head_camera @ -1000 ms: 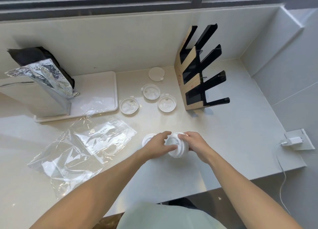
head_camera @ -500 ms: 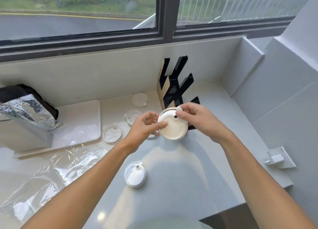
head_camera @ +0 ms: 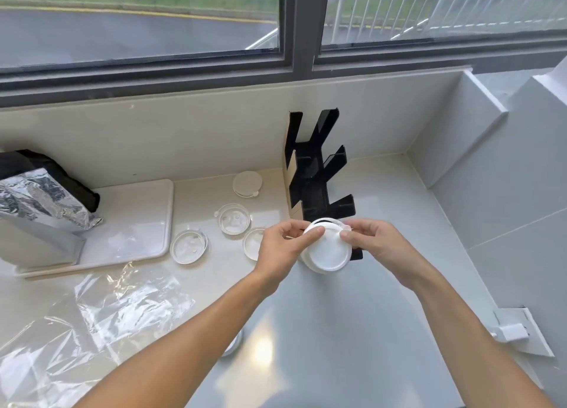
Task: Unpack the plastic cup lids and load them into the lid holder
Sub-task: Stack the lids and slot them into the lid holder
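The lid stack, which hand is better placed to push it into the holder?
Probably right. The right hand grips the lid stack directly before the holder; the left hand steadies it from farther away.

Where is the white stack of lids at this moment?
In the head view, the white stack of lids is held between the left hand and right hand, just in front of the black lid holder's lowest slot.

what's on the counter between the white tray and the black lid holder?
Head view: four loose clear lids lie on the counter between the white tray and the lid holder; one is partly hidden behind the left hand.
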